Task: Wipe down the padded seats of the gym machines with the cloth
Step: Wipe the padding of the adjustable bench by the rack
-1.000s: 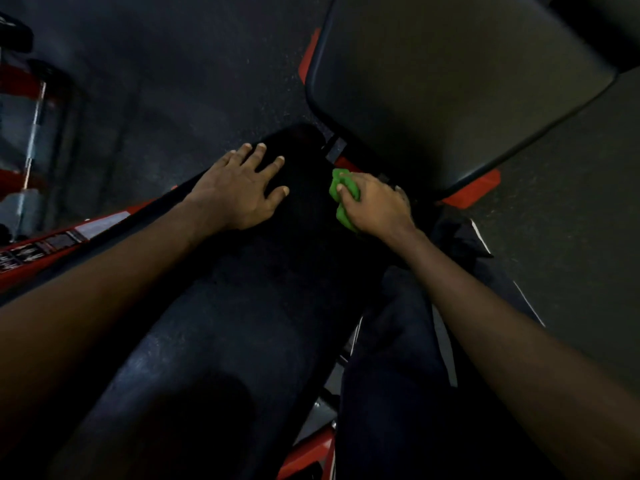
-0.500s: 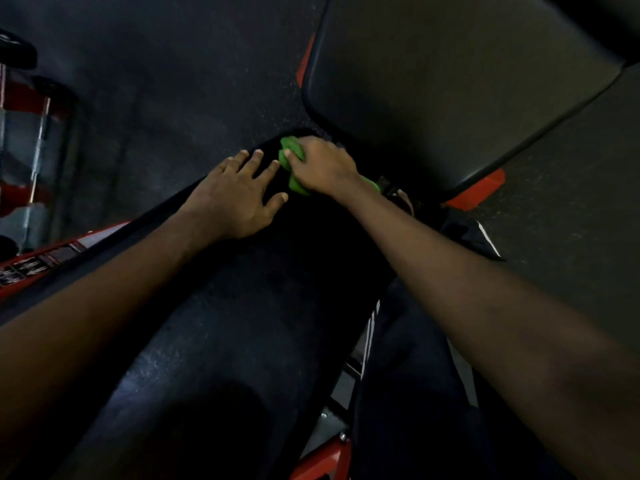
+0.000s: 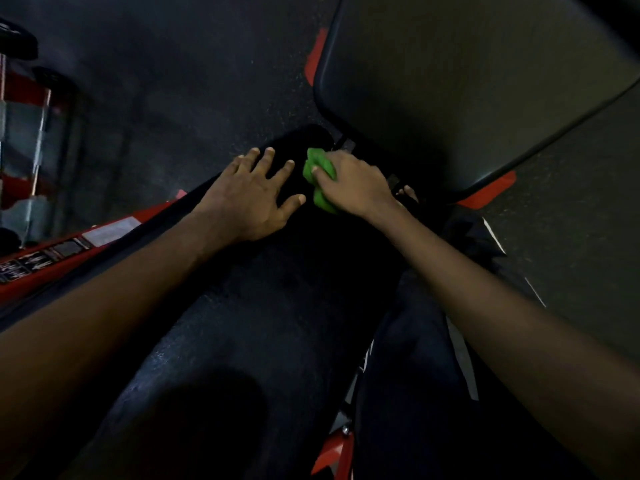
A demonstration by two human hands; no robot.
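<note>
Cloth point(image 3: 318, 174), bright green and bunched, sat under the right hand point(image 3: 353, 185) on the narrow end of the bench point(image 3: 277, 306), just short of the backrest point(image 3: 467, 91). The right hand clenched it, fingers curled over the wad and thumb pressed into its near face, knuckles pointing at the backrest. The left hand point(image 3: 249, 199) lay flat and released on the same dark pad, fingers spread, just beside the cloth on its side away from the backrest and apart from it.

The bench ran lengthwise away from the backrest toward the person, widening as it went, so nearly all its padding lay behind the cloth, on the wrist side of the right hand. Judged from that, the next stroke would be a pull along the long axis, away from the backrest, and only the right hand was placed to make it. The left hand stood nearest that path; a sideways sweep would run into its thumb.

A metal bracket point(image 3: 346, 144) seemed to join bench and backrest right by the right knuckles, though the gloom made that uncertain. A dark trouser leg point(image 3: 415, 375) flanked the bench below the backrest's lower corner. A red frame point(image 3: 52, 268) showed on the bench's side away from the backrest, and speckled floor point(image 3: 190, 81) lay around.
</note>
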